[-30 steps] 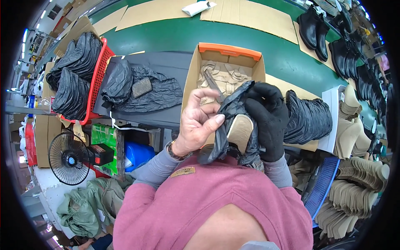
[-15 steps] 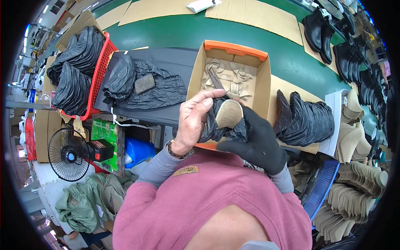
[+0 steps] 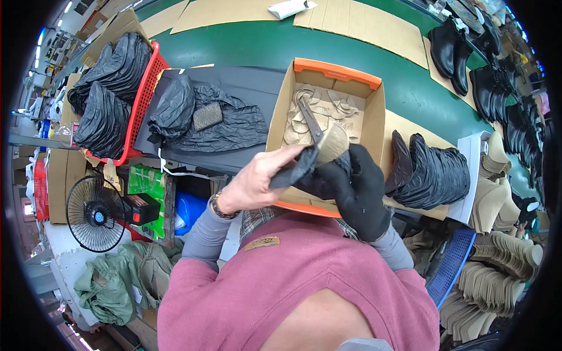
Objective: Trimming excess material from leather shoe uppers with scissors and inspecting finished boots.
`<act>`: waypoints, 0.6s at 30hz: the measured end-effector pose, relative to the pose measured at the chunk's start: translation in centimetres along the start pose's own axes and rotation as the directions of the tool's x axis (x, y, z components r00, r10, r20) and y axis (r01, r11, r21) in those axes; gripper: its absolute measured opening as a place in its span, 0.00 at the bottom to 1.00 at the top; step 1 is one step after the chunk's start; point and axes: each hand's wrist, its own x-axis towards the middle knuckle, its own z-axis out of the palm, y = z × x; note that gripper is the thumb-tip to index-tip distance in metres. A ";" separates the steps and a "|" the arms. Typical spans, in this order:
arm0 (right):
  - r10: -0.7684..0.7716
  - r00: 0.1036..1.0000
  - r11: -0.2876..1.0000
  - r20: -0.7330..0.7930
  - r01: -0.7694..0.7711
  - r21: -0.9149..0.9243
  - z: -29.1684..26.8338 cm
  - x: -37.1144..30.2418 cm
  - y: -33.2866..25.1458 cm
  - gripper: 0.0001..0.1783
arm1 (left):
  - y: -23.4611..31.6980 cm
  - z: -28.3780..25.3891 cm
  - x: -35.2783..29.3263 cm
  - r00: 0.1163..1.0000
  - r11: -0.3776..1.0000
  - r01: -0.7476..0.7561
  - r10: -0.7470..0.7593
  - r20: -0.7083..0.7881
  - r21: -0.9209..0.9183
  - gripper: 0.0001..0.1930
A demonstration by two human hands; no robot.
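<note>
My bare left hand, with a bracelet at the wrist, pinches dark, wrinkled sheet-like material. The same material surrounds a rounded beige sole-like piece, which tilts up over the near part of a cardboard box. My right hand, in a black glove, is closed around the right side of this bundle; its fingertips are partly hidden. Beyond the beige piece, a dark, slim metal tool lies in the box among curved beige offcuts. Whether the tool touches the bundle I cannot tell.
The orange-edged cardboard box stands before me. Left of it are a greyish block on black wrapping and a red basket of black pieces. Rightward lie stacked black pieces, black boots and beige insoles. A fan stands lower left.
My left hand has turned and shifted slightly left and down, pulling a dark flap leftward. The beige piece has moved up and right and now tilts. More of the metal tool shows.
</note>
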 end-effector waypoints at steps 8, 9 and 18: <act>-0.036 0.965 0.850 0.259 0.166 -0.500 0.6 2.9 7.4 0.08 | 1.2 -3.4 -2.1 0.918 0.996 -0.014 0.047 -0.393 0.085 0.32; 0.067 0.926 0.819 0.372 0.162 -0.551 1.7 2.8 8.4 0.08 | 0.8 -3.5 -2.3 0.920 0.996 -0.021 0.053 -0.387 0.087 0.32; 0.351 0.841 0.755 0.412 0.006 -0.655 3.9 3.0 9.9 0.13 | 0.1 -4.2 -4.5 0.911 0.992 0.046 -0.089 -0.403 -0.115 0.21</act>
